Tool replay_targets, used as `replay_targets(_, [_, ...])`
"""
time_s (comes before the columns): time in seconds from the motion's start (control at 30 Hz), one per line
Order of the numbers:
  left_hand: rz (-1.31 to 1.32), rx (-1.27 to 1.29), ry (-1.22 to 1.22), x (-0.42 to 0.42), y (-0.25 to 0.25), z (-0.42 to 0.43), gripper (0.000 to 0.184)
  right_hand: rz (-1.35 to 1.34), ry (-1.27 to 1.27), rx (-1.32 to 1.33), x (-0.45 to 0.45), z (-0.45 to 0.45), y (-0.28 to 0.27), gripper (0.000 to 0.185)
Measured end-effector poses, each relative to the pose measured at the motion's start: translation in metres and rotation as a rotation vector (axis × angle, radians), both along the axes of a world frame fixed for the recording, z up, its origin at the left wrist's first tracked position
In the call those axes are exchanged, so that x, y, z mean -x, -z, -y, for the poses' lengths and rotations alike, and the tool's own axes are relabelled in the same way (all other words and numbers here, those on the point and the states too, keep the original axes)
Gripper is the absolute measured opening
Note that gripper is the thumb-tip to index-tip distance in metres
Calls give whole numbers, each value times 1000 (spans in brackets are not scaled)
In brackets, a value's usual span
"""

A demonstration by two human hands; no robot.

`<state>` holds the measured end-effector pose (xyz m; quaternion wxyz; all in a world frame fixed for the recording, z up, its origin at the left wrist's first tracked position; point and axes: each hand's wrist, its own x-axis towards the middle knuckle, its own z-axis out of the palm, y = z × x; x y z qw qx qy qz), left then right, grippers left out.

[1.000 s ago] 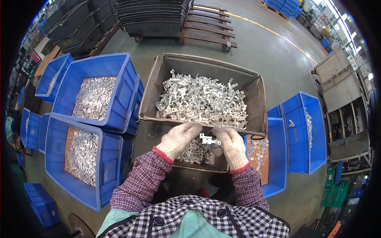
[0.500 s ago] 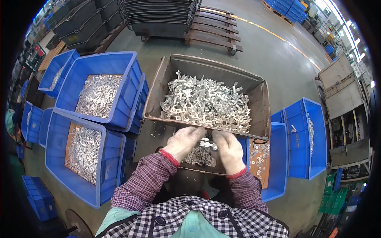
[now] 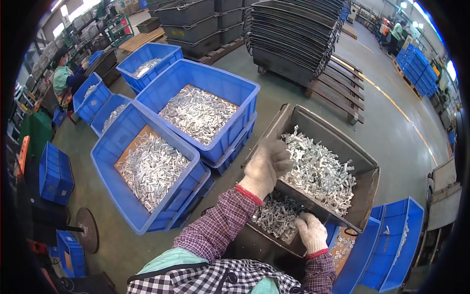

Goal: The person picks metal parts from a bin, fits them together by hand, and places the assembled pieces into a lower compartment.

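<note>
My left hand, in a whitish glove with a red cuff, is raised at the left wall of the dark upper bin. Its fingers are curled and a little blurred; what they hold, if anything, is hidden. Small silvery metal parts fill the upper bin. Below it, my right hand, gloved too, reaches over the right side of a lower bin of metal parts. The right fingers are bent together against the parts, their tips partly hidden, and I cannot make out anything in them.
Large blue crates of metal parts stand at the left. More blue crates are at the lower right, one with flat pieces on a brown sheet. Stacked dark bins and a wooden pallet lie ahead. A co-worker is at far left.
The view has swung left. My hands, close together around a pale metal part before, are now apart: the left has risen to the upper bin's side, the right has lowered to the lower bin.
</note>
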<state>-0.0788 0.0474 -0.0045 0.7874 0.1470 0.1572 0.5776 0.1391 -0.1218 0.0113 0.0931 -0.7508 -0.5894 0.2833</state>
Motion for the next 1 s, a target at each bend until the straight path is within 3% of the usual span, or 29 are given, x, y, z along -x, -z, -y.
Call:
replay_targets(0.03, [61, -122, 115, -9, 16, -6, 62, -18, -5, 7, -9, 1, 4, 46])
replay_targets(0.1, [-326, 5, 40, -47, -34, 28, 53, 9, 8, -67, -21, 12, -6, 38])
replay_targets(0.17, [-242, -27, 196, -39, -22, 14, 44, -28, -27, -238, -34, -1, -20, 34])
replay_targets(0.23, [-285, 175, 186, -29, -25, 9, 42, 207, -17, -474, -64, -19, -37, 34])
replay_targets(0.27, [-352, 125, 201, -24, -31, 10, 36, 201, 63, -655, -81, -33, -51, 31])
replay_targets(0.3, [-414, 178, 170, -30, -27, 15, 41, 228, 203, -708, -103, -45, -61, 30])
replay_targets(0.33, [-377, 142, 213, -37, -15, 14, 45, 365, 235, -642, -130, -53, -65, 26])
replay_targets(0.37, [-365, 105, 218, -37, -8, 12, 51, 475, 206, -404, -150, -74, -65, 21])
replay_targets(0.43, [-401, 94, 219, -43, -5, 10, 51, 766, 0, -60, -175, -110, -43, 20])
replay_targets(0.5, [-434, 92, 229, -44, -4, 8, 51, 1047, -328, -194, -197, -127, 4, 16])
replay_targets(0.53, [-448, 96, 239, -44, -5, 8, 51, 1116, -367, -208, -205, -136, 25, 17])
replay_targets(0.63, [-527, 138, 252, -49, -18, 11, 49, 1190, -379, -162, -217, -150, 55, 25])
replay_targets(0.7, [-582, 175, 225, -52, -22, 10, 47, 1215, -367, 43, -218, -172, 70, 35])
replay_targets(0.83, [-507, 165, 324, -52, 3, 0, 43, 1324, -285, 251, -232, -193, 107, 47])
replay_targets(0.97, [-521, 219, 286, -56, -6, 1, 43, 1282, -313, 333, -225, -194, 95, 50])
replay_targets(1.0, [-529, 216, 283, -55, -7, 3, 43, 1163, -324, 373, -218, -195, 81, 47])
